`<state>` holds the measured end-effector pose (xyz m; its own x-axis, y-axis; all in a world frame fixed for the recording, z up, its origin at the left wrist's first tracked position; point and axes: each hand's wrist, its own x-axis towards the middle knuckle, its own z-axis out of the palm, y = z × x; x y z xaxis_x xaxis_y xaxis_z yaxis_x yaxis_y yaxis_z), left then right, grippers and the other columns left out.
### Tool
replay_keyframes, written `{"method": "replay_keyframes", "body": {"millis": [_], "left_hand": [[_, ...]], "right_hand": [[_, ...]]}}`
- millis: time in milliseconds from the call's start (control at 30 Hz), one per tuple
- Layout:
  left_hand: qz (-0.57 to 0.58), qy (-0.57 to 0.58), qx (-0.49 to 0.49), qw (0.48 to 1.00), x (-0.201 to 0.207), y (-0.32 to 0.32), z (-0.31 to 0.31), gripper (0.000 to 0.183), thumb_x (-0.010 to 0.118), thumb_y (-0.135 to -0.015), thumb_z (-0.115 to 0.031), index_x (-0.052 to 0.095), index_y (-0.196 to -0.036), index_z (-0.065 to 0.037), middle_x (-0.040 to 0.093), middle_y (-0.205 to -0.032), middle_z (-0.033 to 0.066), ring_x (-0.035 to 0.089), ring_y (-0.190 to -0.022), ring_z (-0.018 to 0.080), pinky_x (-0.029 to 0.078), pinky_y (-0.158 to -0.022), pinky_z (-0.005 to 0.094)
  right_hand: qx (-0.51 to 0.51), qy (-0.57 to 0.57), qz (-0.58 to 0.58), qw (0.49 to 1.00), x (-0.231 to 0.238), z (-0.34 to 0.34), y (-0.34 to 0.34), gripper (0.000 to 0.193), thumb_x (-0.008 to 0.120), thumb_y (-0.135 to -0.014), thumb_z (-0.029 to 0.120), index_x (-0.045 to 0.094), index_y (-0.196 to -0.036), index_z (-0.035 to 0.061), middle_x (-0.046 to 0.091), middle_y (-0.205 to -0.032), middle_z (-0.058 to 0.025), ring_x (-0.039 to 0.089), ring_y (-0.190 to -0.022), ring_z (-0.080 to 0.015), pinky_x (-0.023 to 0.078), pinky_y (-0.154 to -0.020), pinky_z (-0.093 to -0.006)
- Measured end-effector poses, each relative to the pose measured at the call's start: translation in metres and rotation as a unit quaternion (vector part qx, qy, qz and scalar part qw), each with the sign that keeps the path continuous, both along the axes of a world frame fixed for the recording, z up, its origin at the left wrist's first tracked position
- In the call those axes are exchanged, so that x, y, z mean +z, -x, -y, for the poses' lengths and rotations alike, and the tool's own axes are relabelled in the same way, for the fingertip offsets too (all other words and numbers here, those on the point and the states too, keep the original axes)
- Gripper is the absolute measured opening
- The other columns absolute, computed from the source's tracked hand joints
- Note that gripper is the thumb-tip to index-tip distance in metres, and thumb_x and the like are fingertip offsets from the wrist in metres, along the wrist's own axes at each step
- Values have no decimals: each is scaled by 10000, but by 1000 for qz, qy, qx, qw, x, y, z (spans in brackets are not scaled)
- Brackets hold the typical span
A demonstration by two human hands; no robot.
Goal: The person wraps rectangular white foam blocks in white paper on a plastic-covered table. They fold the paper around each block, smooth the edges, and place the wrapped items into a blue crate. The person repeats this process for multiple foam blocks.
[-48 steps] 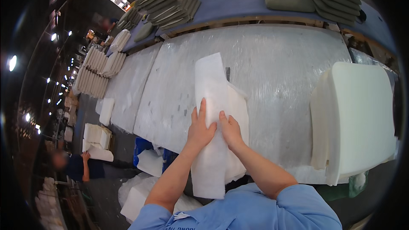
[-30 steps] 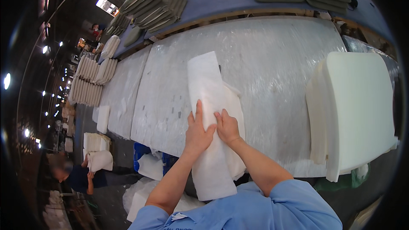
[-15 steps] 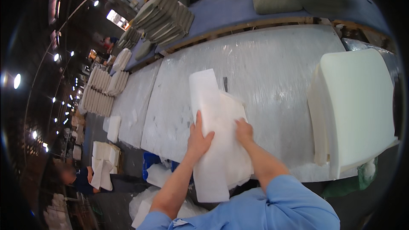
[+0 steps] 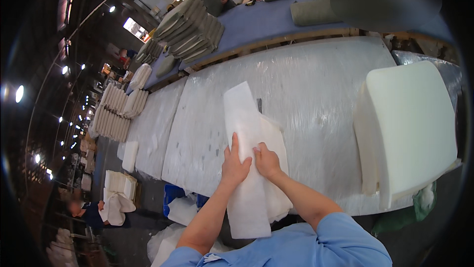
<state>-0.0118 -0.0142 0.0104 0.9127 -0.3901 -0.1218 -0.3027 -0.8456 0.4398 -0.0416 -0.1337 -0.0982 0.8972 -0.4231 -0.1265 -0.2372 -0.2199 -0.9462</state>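
Note:
A long strip of white wadding (image 4: pixel 249 203) lies lengthwise over a cream-white cushion piece (image 4: pixel 276 141), whose right side shows from beneath. My left hand (image 4: pixel 235 165) rests on the strip, fingers stretched out and thumb apart, pressing on it near its middle. Close beside it, my right hand (image 4: pixel 268 162) is closed, thumb and fingers pinching the wadding near the strip's right side. Its fingertips are partly hidden. Both pieces lie on the table (image 4: pixel 316 133) covered in clear plastic film, their near ends reaching past its front edge toward me.
At right stands a stack of curved white foam pads (image 4: pixel 412 128). Beyond, a blue-topped table (image 4: pixel 266 20) bears stacked grey-green cushions (image 4: pixel 190 30), with two people behind it. A blue bin (image 4: pixel 173 198) sits below the front edge. At lower left a person (image 4: pixel 94 213) handles white pieces.
My right hand has moved left, from the cushion piece's right side to close beside my left hand, drawing the wadding with it. The person at lower left has shifted the white piece.

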Motion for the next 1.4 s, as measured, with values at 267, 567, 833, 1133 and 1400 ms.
{"method": "replay_keyframes", "body": {"millis": [267,567,833,1133,1400], "left_hand": [[5,-16,16,1000,-3,0,-7,1046,704,-932,-249,18,-1721,-271,274,-1612,366,505,-1366,543,464,-1128,519],[89,27,-38,995,-17,-4,0,1000,756,-933,-291,147,-1714,-150,323,-1591,346,385,-1489,487,414,-1163,497],[-113,247,67,960,-14,-106,10,843,718,-1000,-323,271,-1674,-84,371,-1635,211,360,-1518,340,324,-1231,450],[18,59,-19,998,-12,-103,51,841,714,-978,-305,272,-1693,-288,228,-1639,394,230,-1557,524,339,-1224,517],[15,33,-9,999,-18,-106,37,851,713,-970,-245,272,-1697,-286,195,-1644,418,187,-1570,533,278,-1255,518]], "right_hand": [[-150,-117,129,973,45,41,-57,611,536,-1057,575,630,-1144,-23,736,-1044,-272,710,-1045,-443,520,-924,-511],[-95,-52,40,993,34,27,-86,509,506,-1084,473,644,-1052,-17,725,-953,-304,689,-945,-507,512,-865,-571],[-94,-32,46,994,19,28,-88,507,483,-1091,483,617,-1008,2,715,-887,-305,682,-881,-527,506,-810,-608],[-57,-31,27,998,-9,43,-103,488,479,-1090,487,640,-1051,28,716,-871,-307,685,-867,-534,518,-801,-610],[-48,5,-2,999,-31,34,-114,428,469,-1099,440,668,-1084,61,733,-938,-287,692,-922,-517,521,-844,-601]]}}
